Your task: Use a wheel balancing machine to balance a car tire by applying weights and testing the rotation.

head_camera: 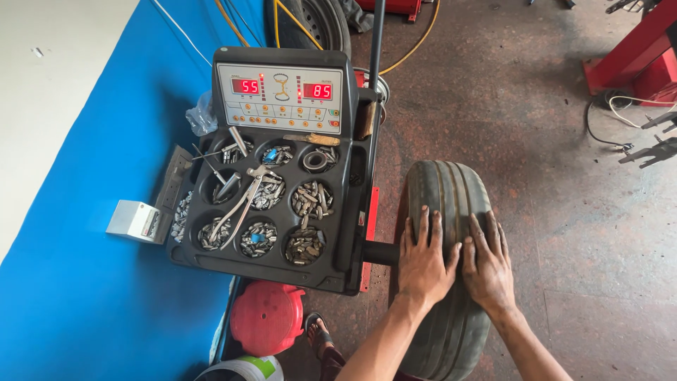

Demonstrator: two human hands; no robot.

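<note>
Both hands flat and open on the tread of the tyre [446,204]: left hand [423,257] and right hand [488,264] side by side, fingers spread, palms pressed down, gripping nothing. Tyre mounted upright on the shaft [381,252] of the wheel balancer [352,212], just right of the machine's body, above the stained floor [564,141].

As for progress, judging from the layout: wheel already on the machine, two red number readouts lit on the control panel [280,97], so a measuring spin probably finished. No weight in either hand, pliers [243,197] lying untouched across the tray [345,162]. Fitting of weights apparently not yet begun.

Counts: one tyre on the shaft, a second tyre [321,21] partly visible at the top. Two hands. Two lit readouts. Nine round cups in the tray, in three rows of three, most filled with small metal weights, too many to count. One pair of pliers. One red stool [266,317] below the tray. One small grey box [134,221] against the blue wall [84,212]. One sandalled foot [319,331] near the stool.
</note>
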